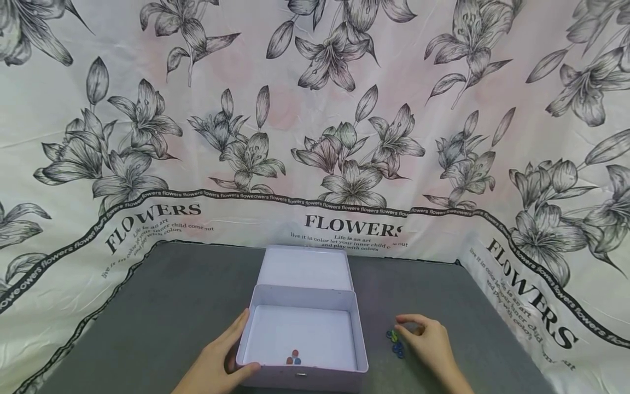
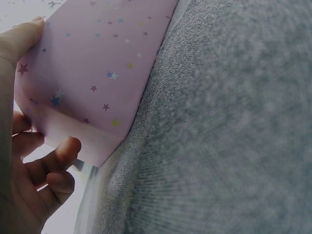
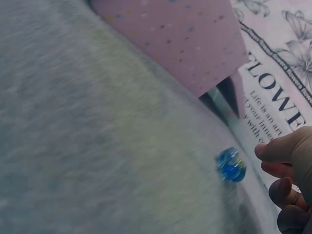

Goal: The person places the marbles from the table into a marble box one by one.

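Observation:
A box [image 1: 302,334], white inside and pink with small stars outside, stands with its lid [image 1: 307,268] folded back. My left hand [image 1: 216,350] grips its near left corner, the thumb on the front wall and the fingers along the left side. Three small round pieces [image 1: 294,358], reddish and blue, lie inside near the front wall. My right hand [image 1: 428,342] hovers beside several blue and green glass marbles [image 1: 397,349] right of the box. In the right wrist view, its thumb and fingers are apart from the shiny marbles [image 3: 231,165], with nothing visible between them.
A grey cloth [image 1: 162,317] covers the table under the box and marbles. White curtains [image 1: 236,164] printed with flowers and lettering hang behind the table and along both sides.

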`<state>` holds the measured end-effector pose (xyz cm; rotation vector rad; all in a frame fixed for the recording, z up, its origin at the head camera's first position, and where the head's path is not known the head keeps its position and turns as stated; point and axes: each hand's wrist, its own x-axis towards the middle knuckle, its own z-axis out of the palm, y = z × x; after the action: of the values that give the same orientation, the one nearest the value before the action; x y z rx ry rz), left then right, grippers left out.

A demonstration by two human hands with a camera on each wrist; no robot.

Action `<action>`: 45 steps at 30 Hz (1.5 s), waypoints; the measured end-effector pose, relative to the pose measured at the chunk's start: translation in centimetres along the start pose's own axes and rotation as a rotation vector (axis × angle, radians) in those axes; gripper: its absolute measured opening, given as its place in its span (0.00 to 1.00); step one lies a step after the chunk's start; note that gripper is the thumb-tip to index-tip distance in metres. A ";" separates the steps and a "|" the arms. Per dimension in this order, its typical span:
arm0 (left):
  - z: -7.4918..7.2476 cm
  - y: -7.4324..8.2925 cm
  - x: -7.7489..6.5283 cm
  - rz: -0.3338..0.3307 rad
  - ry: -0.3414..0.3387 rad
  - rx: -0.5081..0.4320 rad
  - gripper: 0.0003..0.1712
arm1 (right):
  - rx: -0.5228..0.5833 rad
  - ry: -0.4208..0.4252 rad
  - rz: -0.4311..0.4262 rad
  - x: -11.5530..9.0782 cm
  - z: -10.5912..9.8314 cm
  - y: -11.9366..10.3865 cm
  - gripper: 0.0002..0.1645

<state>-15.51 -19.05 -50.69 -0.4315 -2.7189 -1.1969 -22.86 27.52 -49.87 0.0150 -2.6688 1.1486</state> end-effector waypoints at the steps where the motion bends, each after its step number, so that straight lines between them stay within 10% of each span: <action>1: 0.0 0.0 0.0 -0.010 -0.009 -0.006 0.60 | -0.003 -0.003 0.006 -0.2 0.1 0.2 0.11; 23: -0.3 0.3 0.0 -0.076 -0.070 -0.043 0.61 | 0.006 -0.090 0.009 -2.1 0.0 1.6 0.08; 35: -0.2 0.2 0.0 -0.064 -0.057 -0.041 0.61 | 0.060 -0.148 -0.325 -1.9 -0.9 4.6 0.08; 45: -0.3 0.3 0.0 -0.027 -0.026 -0.013 0.60 | 0.051 -0.087 -0.232 -1.9 -0.6 3.7 0.09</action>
<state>-15.42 -19.06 -50.30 -0.4164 -2.7491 -1.2250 -21.30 30.37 -52.57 0.3805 -2.6242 1.1641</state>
